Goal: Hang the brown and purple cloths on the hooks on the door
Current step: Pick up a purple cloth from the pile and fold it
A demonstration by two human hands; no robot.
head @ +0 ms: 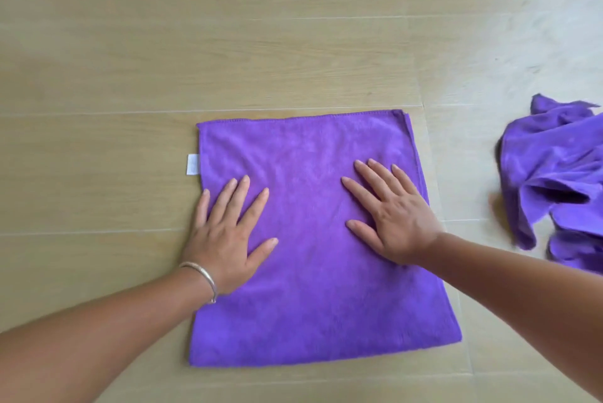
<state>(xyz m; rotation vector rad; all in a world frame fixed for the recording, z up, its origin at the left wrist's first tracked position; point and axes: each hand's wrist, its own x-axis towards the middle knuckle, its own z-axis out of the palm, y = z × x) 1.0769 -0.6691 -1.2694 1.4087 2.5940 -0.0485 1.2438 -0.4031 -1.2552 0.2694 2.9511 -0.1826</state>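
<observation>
Both hands, left hand [225, 239] and right hand [394, 223], press flat and open on a folded purple cloth [313, 288] on the floor [228, 44], gripping nothing. Another purple cloth [554, 181] lies crumpled at three o'clock. Lifted carelessly, the fold would likely fall open.

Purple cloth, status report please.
Left hand and right hand open, flat on folded purple cloth. Crumpled purple cloth lies apart, right. Nothing obstructing.

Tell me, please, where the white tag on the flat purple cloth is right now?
In the head view, the white tag sticks out from the flat purple cloth's left edge, near its far corner, lying on the floor just beyond the left hand.
</observation>
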